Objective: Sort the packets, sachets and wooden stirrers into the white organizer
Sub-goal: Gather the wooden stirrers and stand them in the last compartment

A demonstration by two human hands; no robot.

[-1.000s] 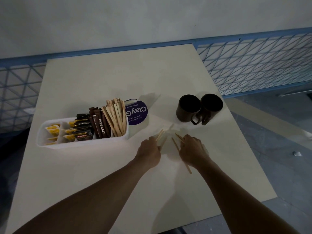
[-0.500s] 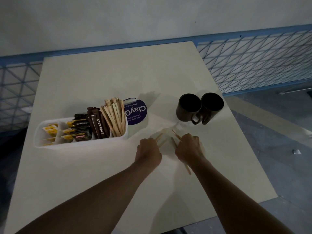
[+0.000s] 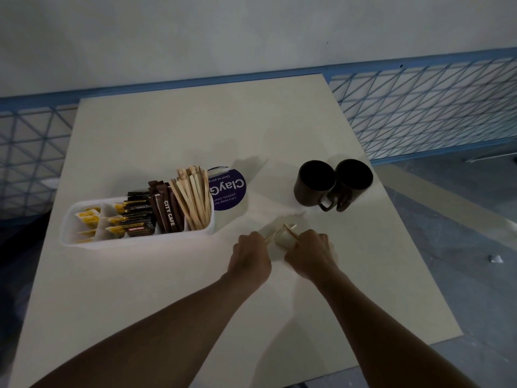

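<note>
Left grip (image 3: 249,256) and right grip (image 3: 310,253) pinching wooden stirrers (image 3: 279,233), drawn closer together, tips crossing

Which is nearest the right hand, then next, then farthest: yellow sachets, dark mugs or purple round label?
1. dark mugs, just beyond the right hand.
2. purple round label, farther back and left.
3. yellow sachets, far left compartment.
</note>
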